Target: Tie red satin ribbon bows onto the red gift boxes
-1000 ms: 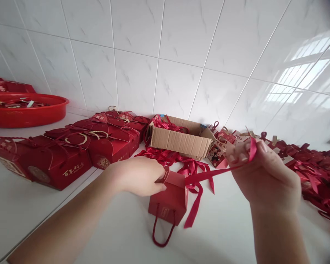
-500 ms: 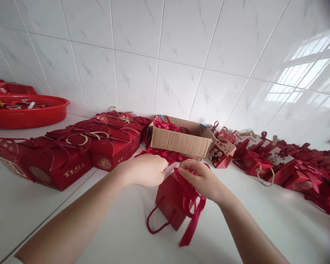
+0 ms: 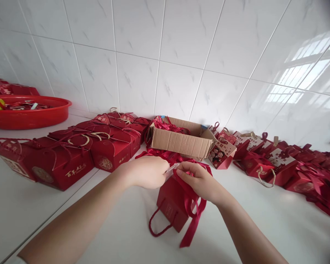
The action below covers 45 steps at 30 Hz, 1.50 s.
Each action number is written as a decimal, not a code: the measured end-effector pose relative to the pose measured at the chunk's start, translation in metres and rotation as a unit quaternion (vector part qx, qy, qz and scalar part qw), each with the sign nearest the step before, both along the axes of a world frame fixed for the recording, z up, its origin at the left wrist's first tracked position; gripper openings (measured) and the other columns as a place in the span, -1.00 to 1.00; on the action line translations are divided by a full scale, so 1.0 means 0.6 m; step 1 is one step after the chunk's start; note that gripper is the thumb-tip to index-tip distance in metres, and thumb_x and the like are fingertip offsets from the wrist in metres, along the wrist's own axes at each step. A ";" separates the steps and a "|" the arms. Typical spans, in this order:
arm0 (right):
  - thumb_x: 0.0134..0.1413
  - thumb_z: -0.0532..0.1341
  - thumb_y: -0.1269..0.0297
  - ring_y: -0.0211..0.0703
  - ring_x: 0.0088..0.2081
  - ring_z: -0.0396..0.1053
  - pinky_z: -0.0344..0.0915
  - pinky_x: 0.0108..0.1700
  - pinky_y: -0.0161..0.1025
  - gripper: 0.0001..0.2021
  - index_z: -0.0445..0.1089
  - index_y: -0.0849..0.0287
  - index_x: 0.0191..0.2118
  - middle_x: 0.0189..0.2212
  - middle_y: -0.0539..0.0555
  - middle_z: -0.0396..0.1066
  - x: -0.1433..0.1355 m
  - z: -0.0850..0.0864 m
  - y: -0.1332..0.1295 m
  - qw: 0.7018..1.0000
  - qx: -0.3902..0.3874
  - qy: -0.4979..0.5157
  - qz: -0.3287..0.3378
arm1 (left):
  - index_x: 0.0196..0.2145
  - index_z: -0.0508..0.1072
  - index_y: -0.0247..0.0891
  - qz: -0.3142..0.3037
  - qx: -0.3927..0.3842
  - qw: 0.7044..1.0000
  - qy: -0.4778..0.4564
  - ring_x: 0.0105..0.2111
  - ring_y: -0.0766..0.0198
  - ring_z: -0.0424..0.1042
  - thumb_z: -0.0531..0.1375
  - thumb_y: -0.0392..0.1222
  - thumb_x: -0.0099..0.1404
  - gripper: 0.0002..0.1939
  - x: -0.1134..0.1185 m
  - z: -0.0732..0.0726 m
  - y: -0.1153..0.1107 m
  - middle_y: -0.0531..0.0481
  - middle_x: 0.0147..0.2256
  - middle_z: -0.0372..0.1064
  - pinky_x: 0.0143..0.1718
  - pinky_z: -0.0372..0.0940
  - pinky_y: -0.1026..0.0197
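Note:
A small red gift box (image 3: 173,205) with a twisted cord handle (image 3: 158,234) stands on the white table in front of me, below both hands. My left hand (image 3: 151,172) is closed in a fist at the box's upper left. From its fingers a whitish translucent strip (image 3: 171,169) runs toward my right hand (image 3: 195,179). The right fingers are pinched on a glossy red ribbon (image 3: 193,229), whose loops and tail hang down over the box's right side. Where the strip ends inside either hand is hidden.
Behind my hands stands an open cardboard box (image 3: 181,143) of red ribbons. Red gift boxes (image 3: 110,154) are grouped on the left, with more boxes (image 3: 280,161) along the right. A red basin (image 3: 30,119) of small wrapped pieces sits far left. A tiled wall (image 3: 137,80) rises behind.
Both hands keep their grips on the strip and ribbon and have barely moved. The whole view has shifted slightly.

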State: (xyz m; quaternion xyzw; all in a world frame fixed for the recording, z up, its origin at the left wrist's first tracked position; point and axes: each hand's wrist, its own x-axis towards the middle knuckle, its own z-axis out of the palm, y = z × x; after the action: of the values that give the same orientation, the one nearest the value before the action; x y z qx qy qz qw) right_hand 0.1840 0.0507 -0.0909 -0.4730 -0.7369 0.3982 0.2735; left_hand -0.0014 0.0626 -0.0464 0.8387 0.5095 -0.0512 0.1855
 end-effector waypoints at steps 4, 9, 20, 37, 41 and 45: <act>0.24 0.05 0.08 -0.30 -0.39 0.22 0.15 -0.38 -0.34 -0.71 0.31 0.18 -0.34 -0.42 -0.03 0.28 0.000 -0.002 0.004 1.000 -0.016 0.021 0.015 | -0.55 0.20 -0.21 -0.005 0.003 1.000 0.011 -0.60 0.24 0.19 -0.06 -0.13 0.25 -0.75 0.000 0.000 0.000 -0.04 -0.51 0.35 -0.60 0.01 0.18; 0.20 0.06 0.09 -0.32 -0.44 0.19 0.11 -0.42 -0.35 -0.71 0.30 0.20 -0.38 -0.46 -0.04 0.25 -0.002 -0.004 0.007 0.999 -0.031 0.004 -0.004 | -0.55 0.18 -0.21 -0.009 0.003 1.000 0.020 -0.60 0.25 0.14 -0.05 -0.12 0.26 -0.74 0.001 0.001 0.000 -0.03 -0.53 0.30 -0.59 0.00 0.18; 0.08 0.05 0.23 -0.32 -0.52 0.10 0.00 -0.50 -0.34 -0.76 0.21 0.20 -0.54 -0.57 -0.05 0.16 -0.003 -0.012 0.011 0.996 0.023 -0.057 -0.058 | -0.64 0.06 -0.21 0.005 0.028 0.999 -0.038 -0.67 0.32 -0.02 0.04 -0.19 0.16 -0.73 -0.002 -0.003 -0.004 0.02 -0.65 0.11 -0.55 -0.08 0.16; 0.18 0.04 0.16 -0.26 -0.40 0.25 0.15 -0.38 -0.32 -0.75 0.33 0.17 -0.41 -0.44 -0.02 0.35 -0.007 -0.005 0.009 0.997 0.051 -0.047 -0.016 | -0.57 0.21 -0.21 -0.010 0.060 0.994 -0.094 -0.62 0.32 0.10 0.00 -0.05 0.26 -0.70 0.001 -0.003 0.013 0.05 -0.58 0.26 -0.61 -0.08 0.24; 0.21 0.01 0.21 -0.19 -0.30 0.34 0.22 -0.29 -0.26 -0.76 0.41 0.11 -0.31 -0.30 0.02 0.44 0.019 0.020 -0.009 0.984 0.112 -0.130 -0.057 | -0.55 0.30 -0.23 0.029 0.083 0.970 -0.229 -0.61 0.34 0.13 0.04 -0.08 0.24 -0.73 -0.002 0.005 0.015 0.07 -0.58 0.26 -0.59 -0.03 0.26; 0.14 0.09 0.20 -0.13 -0.33 0.36 0.22 -0.37 -0.24 -0.82 0.42 0.06 -0.29 -0.30 0.06 0.45 0.066 0.044 -0.040 0.960 0.140 -0.230 -0.075 | -0.37 0.47 -0.26 0.071 0.098 0.885 -0.449 -0.40 0.27 0.36 0.11 -0.04 0.25 -0.75 -0.016 0.025 0.018 0.00 -0.41 0.43 -0.38 0.20 0.25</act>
State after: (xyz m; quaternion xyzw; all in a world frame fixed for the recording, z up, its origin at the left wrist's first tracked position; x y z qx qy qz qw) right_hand 0.2234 0.0268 -0.0644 -0.5624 -0.7909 0.1497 0.1892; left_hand -0.0110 0.0736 -0.0314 0.7473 0.4327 0.3945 0.3143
